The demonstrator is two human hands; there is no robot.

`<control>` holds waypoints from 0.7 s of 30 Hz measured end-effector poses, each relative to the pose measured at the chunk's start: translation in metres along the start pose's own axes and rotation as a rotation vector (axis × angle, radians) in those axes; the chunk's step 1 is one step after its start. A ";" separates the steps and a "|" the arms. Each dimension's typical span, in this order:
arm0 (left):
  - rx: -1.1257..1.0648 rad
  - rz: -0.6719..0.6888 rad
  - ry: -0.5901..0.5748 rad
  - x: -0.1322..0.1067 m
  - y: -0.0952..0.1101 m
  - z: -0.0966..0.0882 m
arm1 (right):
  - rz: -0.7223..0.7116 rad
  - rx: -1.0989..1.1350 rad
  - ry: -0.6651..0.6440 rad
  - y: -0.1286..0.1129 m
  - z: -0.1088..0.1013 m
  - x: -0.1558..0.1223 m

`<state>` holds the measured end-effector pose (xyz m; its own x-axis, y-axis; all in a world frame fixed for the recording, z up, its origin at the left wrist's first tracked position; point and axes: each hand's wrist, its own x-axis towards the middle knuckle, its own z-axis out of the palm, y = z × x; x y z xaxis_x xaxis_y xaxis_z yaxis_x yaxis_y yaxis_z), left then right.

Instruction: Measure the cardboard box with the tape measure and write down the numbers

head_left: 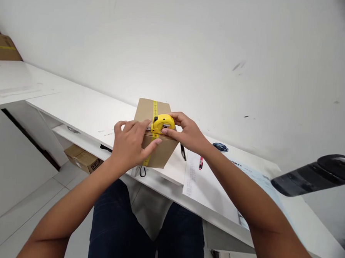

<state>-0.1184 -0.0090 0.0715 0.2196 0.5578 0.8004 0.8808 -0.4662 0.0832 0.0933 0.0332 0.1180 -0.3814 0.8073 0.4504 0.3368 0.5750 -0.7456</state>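
Note:
A cardboard box [159,151] with yellow printed tape down its middle stands on the white desk in front of me. On its top, along the near edge, lies a yellow tape measure [159,120]. My right hand [188,133] holds the tape measure's case from the right, thumb in front and fingers behind. A short stretch of blade shows at the case's left side. My left hand [131,142] grips the box's left side, with the index fingertip at the blade and the thumb stretched across the front face. Its other fingertips are partly hidden.
Paper with handwriting [191,178], a red pen [201,163], a dark computer mouse [220,147] and a black bottle [305,178] are to the right. A smaller carton [82,158] sits below the desk [76,97] at left. Another box [4,48] stands far left by the wall.

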 end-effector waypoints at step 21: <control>-0.057 -0.035 -0.100 -0.010 -0.006 0.000 | 0.006 0.177 0.379 0.018 -0.011 -0.027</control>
<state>-0.1262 -0.0114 0.0630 0.2322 0.6389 0.7334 0.8639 -0.4819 0.1463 0.1192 0.0234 0.0985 -0.0254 0.8211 0.5702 0.1721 0.5655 -0.8066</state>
